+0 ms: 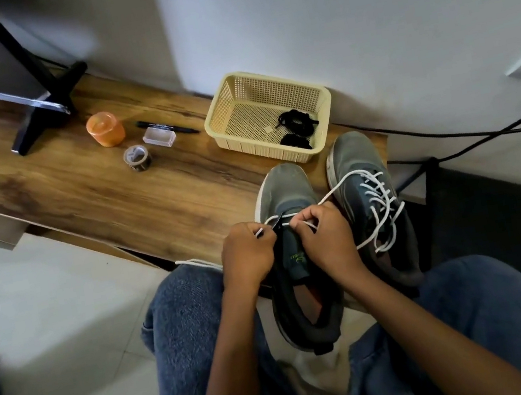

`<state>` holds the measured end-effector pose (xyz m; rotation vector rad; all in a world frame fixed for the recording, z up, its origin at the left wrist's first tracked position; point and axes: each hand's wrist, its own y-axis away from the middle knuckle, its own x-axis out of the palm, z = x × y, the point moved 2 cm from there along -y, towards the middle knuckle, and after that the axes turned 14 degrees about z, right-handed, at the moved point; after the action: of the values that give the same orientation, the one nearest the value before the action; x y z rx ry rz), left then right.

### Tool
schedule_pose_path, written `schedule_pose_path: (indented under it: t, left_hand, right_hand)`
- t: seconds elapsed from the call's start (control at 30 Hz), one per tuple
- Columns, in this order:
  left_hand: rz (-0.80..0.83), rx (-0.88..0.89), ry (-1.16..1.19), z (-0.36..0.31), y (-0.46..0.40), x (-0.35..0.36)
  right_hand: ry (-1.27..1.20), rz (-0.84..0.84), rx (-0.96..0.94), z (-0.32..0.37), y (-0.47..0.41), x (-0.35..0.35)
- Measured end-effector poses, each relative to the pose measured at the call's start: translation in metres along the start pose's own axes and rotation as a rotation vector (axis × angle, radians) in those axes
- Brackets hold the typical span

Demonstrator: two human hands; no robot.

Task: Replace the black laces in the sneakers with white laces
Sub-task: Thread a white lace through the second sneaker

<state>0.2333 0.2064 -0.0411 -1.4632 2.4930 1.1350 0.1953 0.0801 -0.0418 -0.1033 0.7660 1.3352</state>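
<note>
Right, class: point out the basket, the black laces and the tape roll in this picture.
basket (234, 88): head view, on its far rim.
black laces (296, 121): head view, on the upper bundle inside the basket.
tape roll (137, 157): head view, on its top edge.

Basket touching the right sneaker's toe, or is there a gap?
Cannot tell. In the head view the basket corner sits right beside the right sneaker toe, but the angle shows neither clear contact nor a clear gap.

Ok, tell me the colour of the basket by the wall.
Pale yellow basket, clearest in the head view.
</note>
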Motion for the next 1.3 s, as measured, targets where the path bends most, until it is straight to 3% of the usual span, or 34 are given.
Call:
schedule_pose_path:
  t: [0.97, 1.3]
  left_hand:
    - [0.061, 0.059, -0.036, -0.010, 0.005, -0.005]
    - [0.045, 0.123, -0.184, -0.015, 0.008, -0.007]
  right_hand:
    - [0.244, -0.094, -0.007, 0.004, 0.005, 0.017]
    - [0.293, -0.127, -0.085, 0.004, 0.007, 0.020]
